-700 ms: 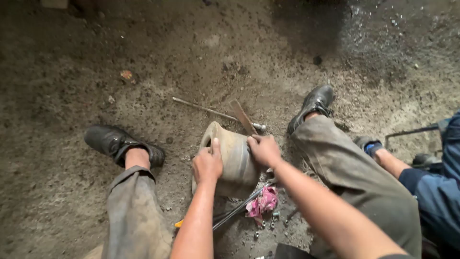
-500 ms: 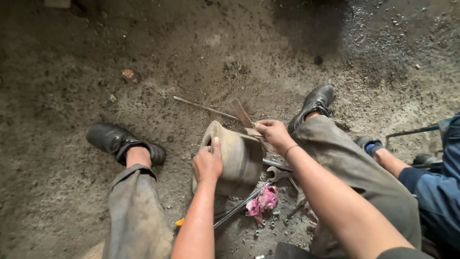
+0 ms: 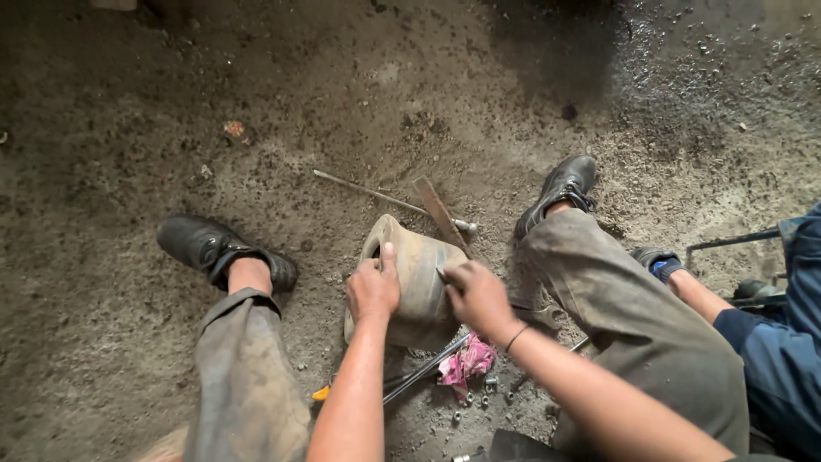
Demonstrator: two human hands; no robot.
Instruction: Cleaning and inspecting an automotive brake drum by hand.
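A dusty tan drum-shaped metal part [image 3: 417, 275] lies on its side on the dirt floor between my legs. My left hand [image 3: 373, 289] grips its left rim, thumb up along the edge. My right hand [image 3: 475, 295] rests on the part's right side, fingers closed around a thin dark tool whose tip touches the surface. A flat rusty metal bar [image 3: 440, 214] and a thin rod [image 3: 376, 197] lie on the ground just beyond the part.
My black shoes [image 3: 218, 248] [image 3: 560, 188] frame the part. A pink rag [image 3: 466, 361], loose nuts and long metal tools [image 3: 423, 370] lie below it. Another person's foot [image 3: 657, 261] and blue trouser leg [image 3: 778, 359] are at the right.
My right hand has come back down from the bar at the part's top edge and now sits on the part's right side. The left hand has stayed on the rim.
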